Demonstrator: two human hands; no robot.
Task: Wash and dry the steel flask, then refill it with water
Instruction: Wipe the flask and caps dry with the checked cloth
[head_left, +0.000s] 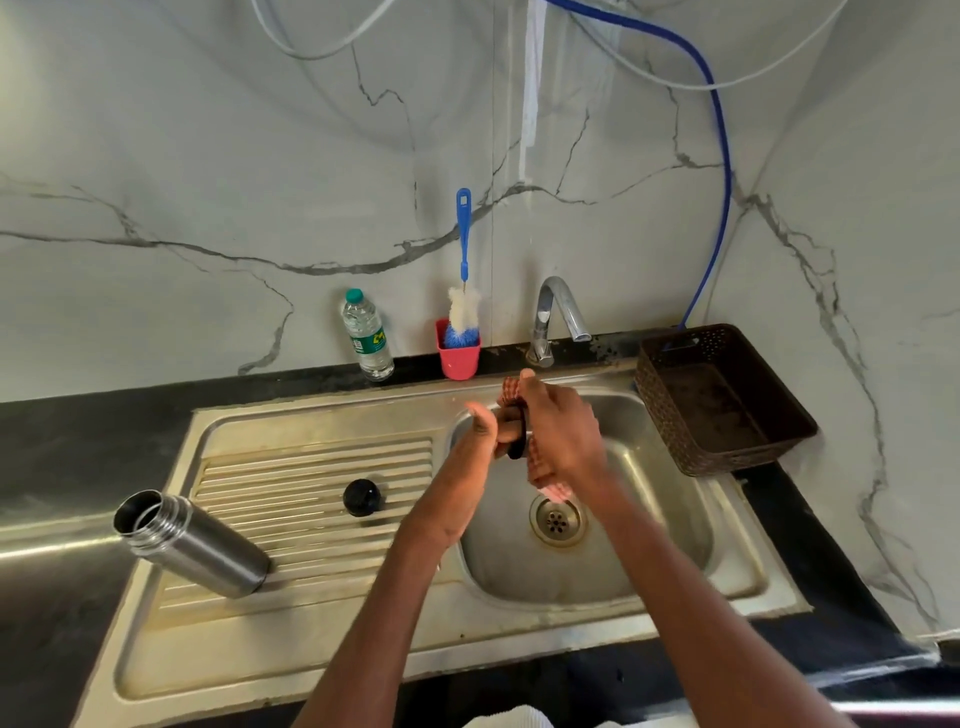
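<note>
The steel flask (195, 545) stands uncapped on the ribbed drainboard at the left, its open mouth towards the upper left. A round black cap (362, 497) lies on the drainboard to its right. Over the sink basin (649, 519), my left hand (485, 428) grips a small black lid part (518, 442), thumb raised. My right hand (563, 431) holds a red checked cloth (545, 480) wrapped against that black part. The cloth's ends show above and below my right hand. Most of the black part is hidden between my hands.
At the back edge stand a plastic water bottle (368, 335), a red cup (459, 361) holding a blue bottle brush (463, 306), and the chrome tap (557, 312). A brown perforated basket (722, 400) sits right of the basin. No water runs from the tap.
</note>
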